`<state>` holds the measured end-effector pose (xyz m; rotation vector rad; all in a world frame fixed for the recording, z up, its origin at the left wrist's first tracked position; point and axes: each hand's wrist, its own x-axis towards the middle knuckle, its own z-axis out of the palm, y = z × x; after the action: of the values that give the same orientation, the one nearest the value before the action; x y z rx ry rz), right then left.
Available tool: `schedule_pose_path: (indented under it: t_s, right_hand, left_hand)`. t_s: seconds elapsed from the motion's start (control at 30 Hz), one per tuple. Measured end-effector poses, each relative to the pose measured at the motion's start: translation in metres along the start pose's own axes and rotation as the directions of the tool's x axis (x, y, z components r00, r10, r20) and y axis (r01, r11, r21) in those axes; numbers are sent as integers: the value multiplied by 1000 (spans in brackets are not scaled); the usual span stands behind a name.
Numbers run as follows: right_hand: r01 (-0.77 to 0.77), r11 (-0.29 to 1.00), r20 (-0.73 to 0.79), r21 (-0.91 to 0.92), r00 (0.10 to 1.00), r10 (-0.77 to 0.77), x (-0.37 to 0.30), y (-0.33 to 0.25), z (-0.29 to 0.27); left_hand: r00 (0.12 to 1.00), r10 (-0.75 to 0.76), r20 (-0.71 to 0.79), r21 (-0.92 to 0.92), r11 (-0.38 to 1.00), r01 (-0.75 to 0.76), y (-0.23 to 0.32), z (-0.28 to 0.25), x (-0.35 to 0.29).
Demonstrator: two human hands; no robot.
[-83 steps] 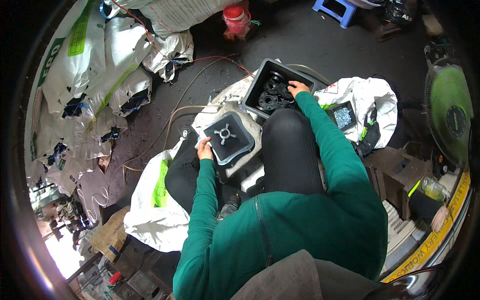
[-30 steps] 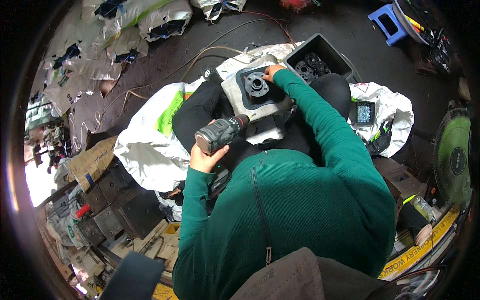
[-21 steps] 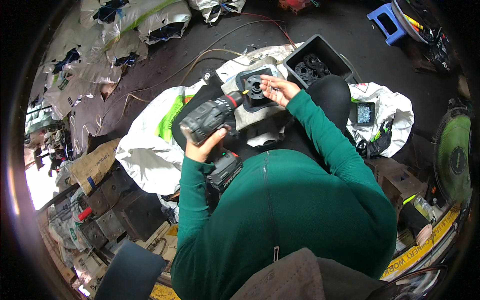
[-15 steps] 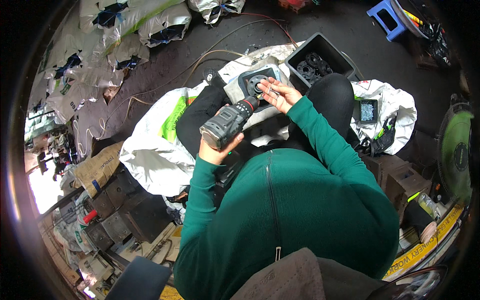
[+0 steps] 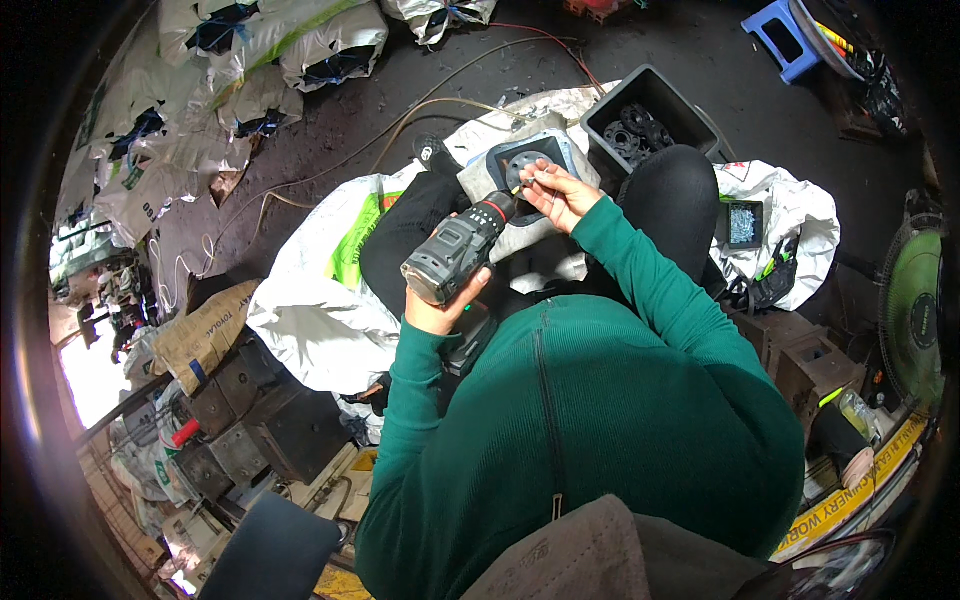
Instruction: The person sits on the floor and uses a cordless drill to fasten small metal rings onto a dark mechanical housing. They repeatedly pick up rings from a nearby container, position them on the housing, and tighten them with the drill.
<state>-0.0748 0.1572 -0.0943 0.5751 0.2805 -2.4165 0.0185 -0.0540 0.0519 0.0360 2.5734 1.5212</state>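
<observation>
A dark grey cordless drill (image 5: 452,252) with a red ring near its chuck is gripped in my left hand (image 5: 438,312). Its bit points up and right, toward the fingertips of my right hand (image 5: 565,198). Those fingers are pinched together on small, shiny screw-like pieces, too small to make out clearly. Just beyond the fingertips, a round black disc with holes (image 5: 520,168) lies on a dark square plate. The plate rests on a pale grey block (image 5: 478,185) between my legs. My right fingers hide part of the disc.
Right of the block, a black bin (image 5: 702,115) holds several black round parts. A small tray (image 5: 743,226) of tiny bluish metal pieces sits on white sheeting (image 5: 315,325) beside my right knee. Farther right stands a green fan (image 5: 912,300); cables (image 5: 400,120) cross the floor.
My right fingers have closed more tightly and come slightly nearer the drill's tip. The drill stays in my left hand, and the whole view has shifted a little.
</observation>
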Motion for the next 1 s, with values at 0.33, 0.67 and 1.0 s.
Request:
schedule_pose_path:
  t_s: [0.33, 0.67, 1.0]
  right_hand:
    - [37, 998, -24, -59, 999, -39, 7, 3, 1]
    - [52, 978, -137, -203, 987, -81, 3, 0, 0]
    - [37, 993, -209, -116, 976, -60, 1, 2, -2]
  left_hand:
    - [999, -50, 13, -42, 998, 50, -3, -3, 6]
    - [974, 192, 118, 306, 926, -219, -4, -2, 23]
    - [952, 231, 199, 400, 868, -294, -4, 1, 28]
